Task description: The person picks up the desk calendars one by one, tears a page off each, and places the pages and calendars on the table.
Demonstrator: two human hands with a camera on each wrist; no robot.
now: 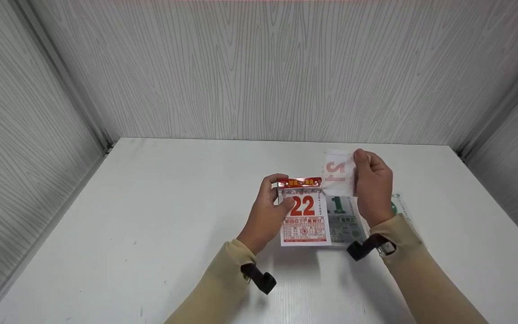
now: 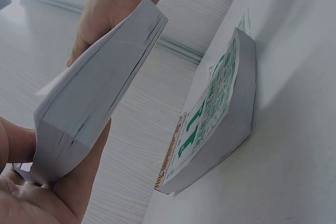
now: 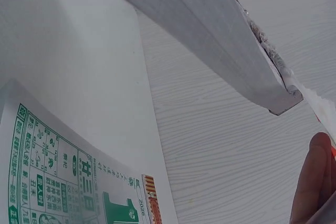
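My left hand (image 1: 265, 218) grips a thick tear-off calendar (image 1: 306, 231) by its left side, thumb over the page with a red 22. A red and gold strip (image 1: 299, 182) runs along its top. My right hand (image 1: 374, 189) pinches a thin calendar page (image 1: 342, 175) by its right edge; a red 21 shows through in reverse. The page's lower left corner overlaps the strip's right end. In the left wrist view the calendar's thick side (image 2: 94, 93) is held above the table. Its edge (image 3: 210, 30) crosses the right wrist view, near the right fingers (image 3: 315, 177).
A second thick calendar (image 2: 210, 114) with a green 1 lies on the white table (image 1: 151, 216), partly behind the held one. Green-printed paper (image 1: 405, 213) lies beside the right wrist. Wood-grain panels (image 1: 259, 72) stand at the back and both sides.
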